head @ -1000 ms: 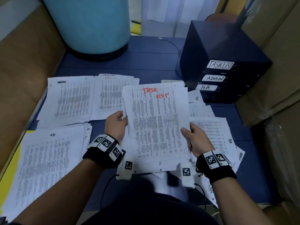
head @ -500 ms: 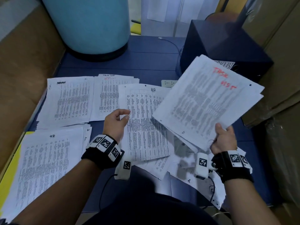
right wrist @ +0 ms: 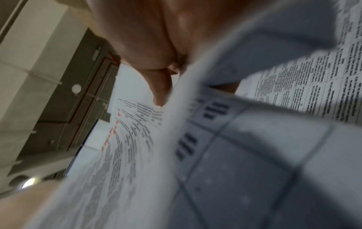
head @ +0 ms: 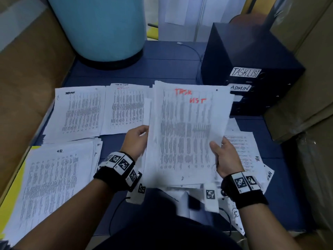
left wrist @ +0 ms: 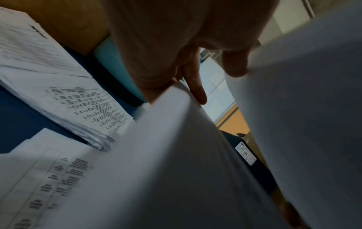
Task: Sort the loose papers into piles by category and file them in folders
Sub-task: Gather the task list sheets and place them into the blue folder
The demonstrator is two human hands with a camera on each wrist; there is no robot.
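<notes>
A stack of printed sheets [head: 187, 130], headed "TASK LIST" in red, is held upright over the middle of the blue table [head: 162, 69]. My left hand [head: 137, 139] grips its left edge, fingers slipped between sheets [left wrist: 195, 170] in the left wrist view. My right hand [head: 222, 156] grips the lower right edge, thumb on the front. Three sorted piles lie flat: an admin pile [head: 79, 110], a task-list pile [head: 126, 109], and an HR pile [head: 54, 181] on a yellow folder [head: 16, 181]. Loose sheets [head: 248, 150] lie under and right of the stack.
A black file box [head: 252, 51] at the right back carries the labels TASKLIST [head: 246, 72] and ADMIN [head: 240, 88]. A large light-blue cylinder [head: 100, 27] stands at the back left. Cardboard boxes [head: 306, 105] close the right side, a brown surface [head: 27, 69] the left.
Half a second ago my right hand alone held the stack lifted off to the right. It has swung back to the middle, and my left hand has taken hold of its left edge.
</notes>
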